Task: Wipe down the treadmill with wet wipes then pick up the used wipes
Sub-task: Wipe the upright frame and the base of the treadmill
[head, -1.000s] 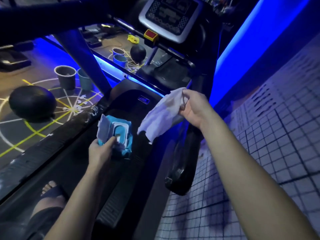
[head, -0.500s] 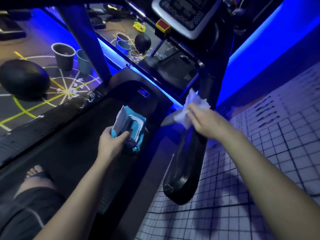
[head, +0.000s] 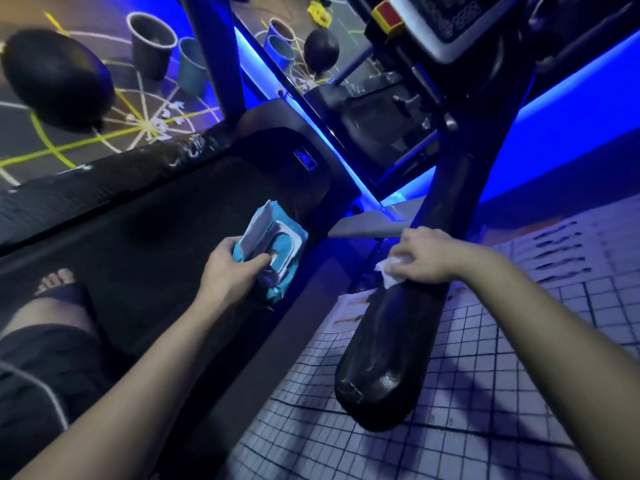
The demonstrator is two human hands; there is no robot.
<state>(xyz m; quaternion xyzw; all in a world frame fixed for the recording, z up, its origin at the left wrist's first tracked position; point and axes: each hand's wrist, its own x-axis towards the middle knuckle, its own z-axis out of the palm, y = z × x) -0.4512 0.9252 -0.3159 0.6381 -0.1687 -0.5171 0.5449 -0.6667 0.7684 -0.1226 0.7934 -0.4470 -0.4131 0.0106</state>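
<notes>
Wet wipe (head: 390,273) sits bunched on the upper end of the treadmill's black padded handrail (head: 388,362), most of it hidden under the right hand (head: 426,255); only a crumpled white edge shows at the fingertips. The fingers lie close together and curve over the wipe, pressing it to the rail. Can't tell how the thumb sits; it's behind the hand.

Left hand (head: 229,271) grips a blue wipes pack (head: 281,244) above the dark treadmill belt (head: 149,237), lid flipped up, thumb laid across the top by the opening. The other fingers are under the pack, out of view.

Console (head: 450,19) is cut off at the top edge, w/ a red stop button (head: 387,12) blurred beside it. The right upright (head: 485,140) rises from the handrail and blocks part of the blue-lit wall behind. Bottom left, a foot in a sandal (head: 57,289) rests on the belt. Tiled floor (head: 491,393) spreads to the right. Past the left upright (head: 213,67), a black ball (head: 59,77) and two buckets (head: 152,43) stand on a floor marked w/ yellow lines; a similar set further back is blurred.

Vs. 0.5 s ago: the wipe has come down from the foot of the upright onto the padding. A full sec back it hung open in mid-air from a pinch. Pack hasn't left the left hand.
</notes>
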